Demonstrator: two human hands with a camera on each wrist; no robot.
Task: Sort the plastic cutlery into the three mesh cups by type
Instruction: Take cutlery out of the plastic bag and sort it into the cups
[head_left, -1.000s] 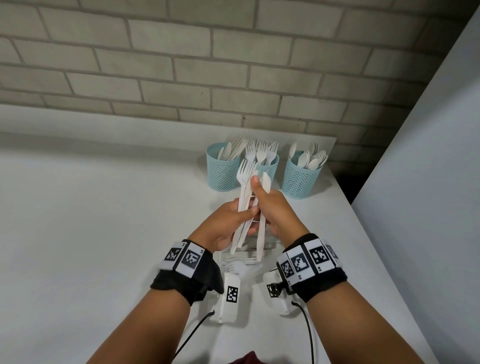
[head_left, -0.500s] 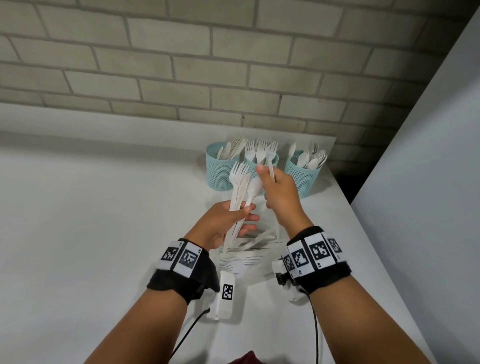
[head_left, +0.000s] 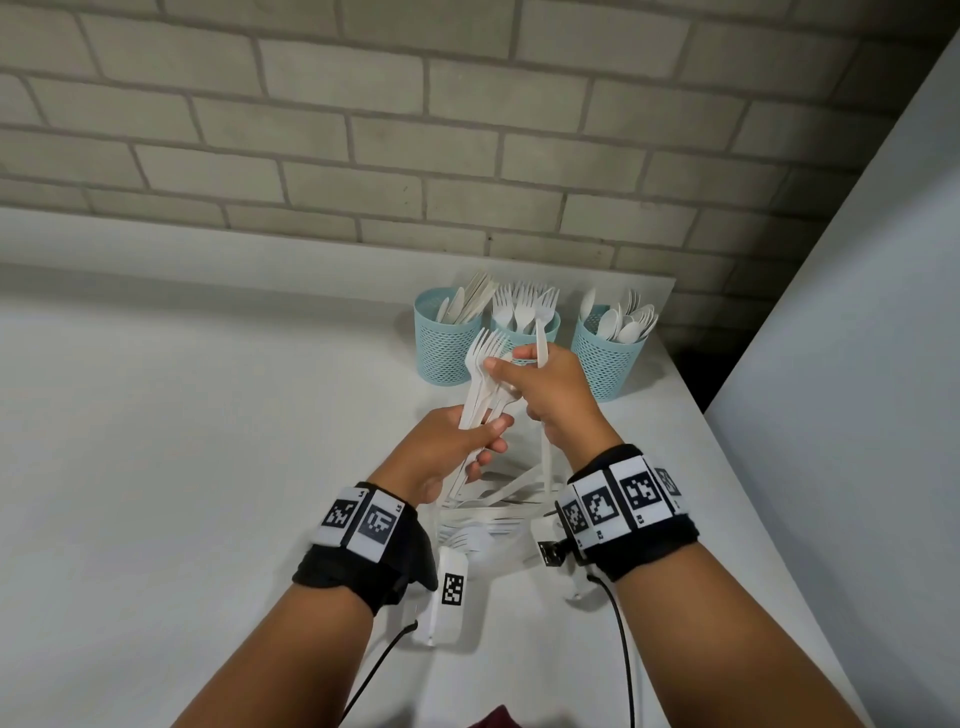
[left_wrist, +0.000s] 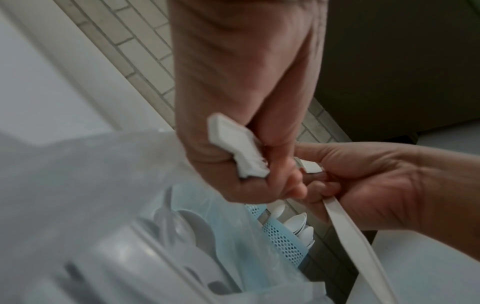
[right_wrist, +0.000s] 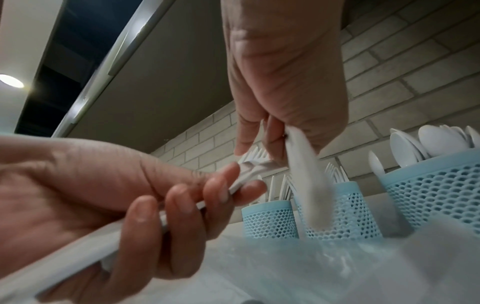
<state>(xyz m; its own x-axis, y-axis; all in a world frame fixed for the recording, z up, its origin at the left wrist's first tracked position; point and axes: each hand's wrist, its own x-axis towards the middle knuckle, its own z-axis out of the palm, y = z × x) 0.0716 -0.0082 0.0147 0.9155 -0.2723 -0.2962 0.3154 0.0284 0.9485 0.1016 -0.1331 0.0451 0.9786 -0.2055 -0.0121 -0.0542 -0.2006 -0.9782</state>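
Note:
My left hand (head_left: 462, 441) grips a bundle of white plastic forks (head_left: 483, 358) by the handles, tines pointing up toward the cups. My right hand (head_left: 540, 384) holds a single long white utensil (head_left: 542, 338) upright; it looks like a knife. Its thumb and forefinger touch the top of the bundle. Three blue mesh cups stand behind: the left cup (head_left: 447, 348) holds knives, the middle cup (head_left: 550, 325) forks, the right cup (head_left: 602, 364) spoons. In the right wrist view the utensil's handle (right_wrist: 311, 185) hangs blurred in front of the cups.
A pile of loose white cutlery (head_left: 493, 509) lies in clear plastic on the white table (head_left: 182, 467), under my wrists. A brick wall (head_left: 467, 156) runs behind the cups. A grey panel (head_left: 857, 364) stands at the right, past the table's edge.
The right hand lifted the single utensil away toward the cups half a second ago, then came back to the bundle. The left hand has kept hold of the forks.

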